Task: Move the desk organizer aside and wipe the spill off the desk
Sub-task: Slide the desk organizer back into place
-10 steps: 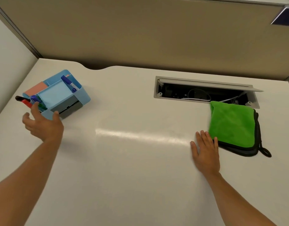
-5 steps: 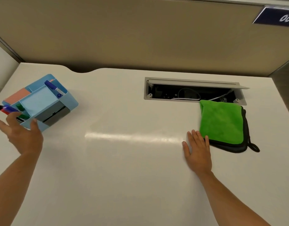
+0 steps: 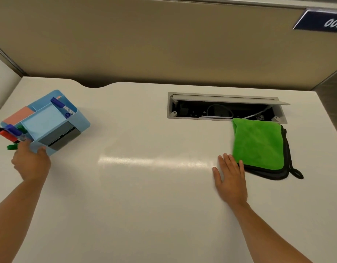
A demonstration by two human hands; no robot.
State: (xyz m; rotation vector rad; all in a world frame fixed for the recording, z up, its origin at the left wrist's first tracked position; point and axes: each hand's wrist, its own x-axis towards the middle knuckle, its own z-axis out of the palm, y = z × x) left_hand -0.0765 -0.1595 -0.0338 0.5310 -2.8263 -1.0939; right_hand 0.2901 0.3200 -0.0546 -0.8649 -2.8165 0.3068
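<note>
Right hand (image 3: 230, 179) lower right of centre, flat on the desk (image 3: 145, 205), palm down, fingers spread, gripping nothing; fingertips just touching the near left edge of the green cloth (image 3: 258, 143). Left hand (image 3: 31, 162) at the left edge, thumb and fingers set apart against the near corner of the blue organizer (image 3: 50, 122); hard to tell whether clamped or merely touching. Organizer sitting skewed at the upper left, markers (image 3: 12, 131) sticking out beside the hand. Farther back, open cable tray (image 3: 221, 109) right behind the cloth. Spill not discernible on the glossy surface.
</note>
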